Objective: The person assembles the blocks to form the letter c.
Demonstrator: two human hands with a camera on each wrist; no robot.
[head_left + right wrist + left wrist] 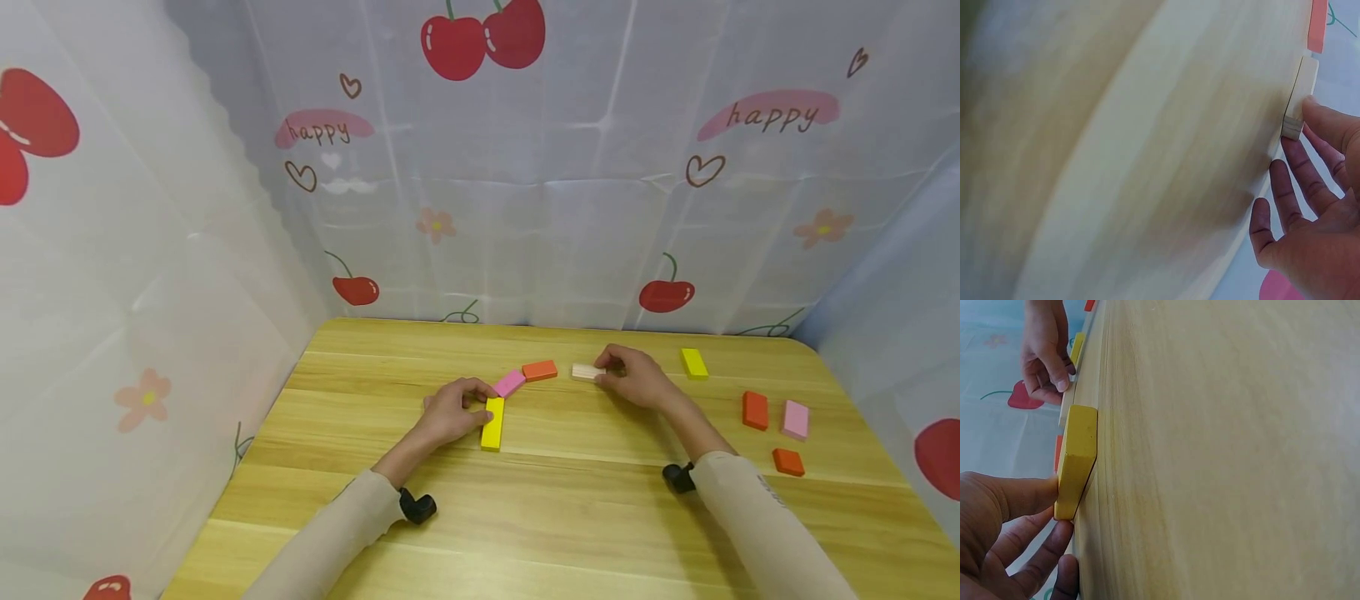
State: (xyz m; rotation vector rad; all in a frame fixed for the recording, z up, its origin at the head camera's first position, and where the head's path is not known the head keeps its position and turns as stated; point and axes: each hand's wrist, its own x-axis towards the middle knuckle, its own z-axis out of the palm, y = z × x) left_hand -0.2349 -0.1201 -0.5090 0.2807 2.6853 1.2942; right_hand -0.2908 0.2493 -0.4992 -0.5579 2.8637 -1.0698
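Observation:
My left hand (pixel 450 412) pinches a yellow block (pixel 492 423) between thumb and fingers at its upper left side; the block lies on the table, long side pointing toward me. Just past its far end, a pink block (pixel 511 383) sits at a slant, and an orange block (pixel 540 371) follows to its right. Further right, my right hand (pixel 637 379) grips the right end of a plain wooden block (pixel 587 372). The right wrist view shows that wooden block (pixel 1301 94) between thumb and fingertips, with a gap to the orange block (pixel 1317 25).
On the table's right side lie another yellow block (pixel 694 364), a red block (pixel 755 411), a light pink block (pixel 795 420) and a small orange block (pixel 788 462). A patterned curtain (pixel 525 250) hangs behind the wooden table (pixel 555 525).

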